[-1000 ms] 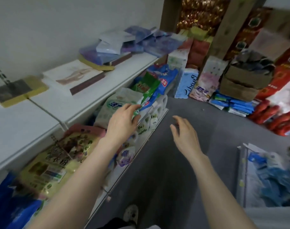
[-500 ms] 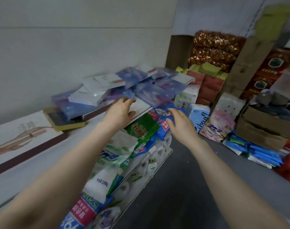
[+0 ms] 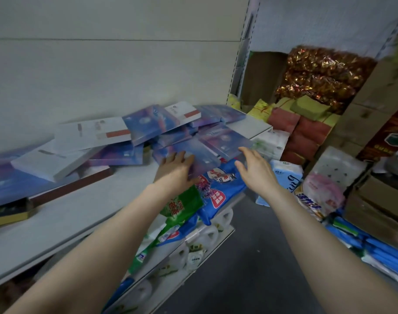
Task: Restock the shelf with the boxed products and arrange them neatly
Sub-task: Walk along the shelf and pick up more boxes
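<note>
A loose heap of flat boxes lies on the white shelf (image 3: pixel 75 214): several purple-blue ones (image 3: pixel 148 123) and white ones with a red stripe (image 3: pixel 91 132). One purple-blue box (image 3: pixel 205 156) juts over the shelf's front edge. My left hand (image 3: pixel 176 169) reaches it with straight fingers, fingertips on its near left side. Just right of that box, my right hand (image 3: pixel 253 167) hovers with relaxed fingers and holds nothing. Another purple box (image 3: pixel 225 141) lies just beyond my right hand's fingertips.
Below the shelf edge sit a blue detergent bag (image 3: pixel 218 189), a green bag (image 3: pixel 182 207) and toilet-roll packs (image 3: pixel 207 236). Tissue packs, red bundles and cardboard cartons (image 3: pixel 374 214) crowd the floor at right. A yellow-edged box (image 3: pixel 7 214) lies at the shelf's left.
Both hands have moved forward and up from the lower shelf's bags to the heap of boxes. My left hand now touches the jutting purple-blue box; the view has swung toward the heap.
</note>
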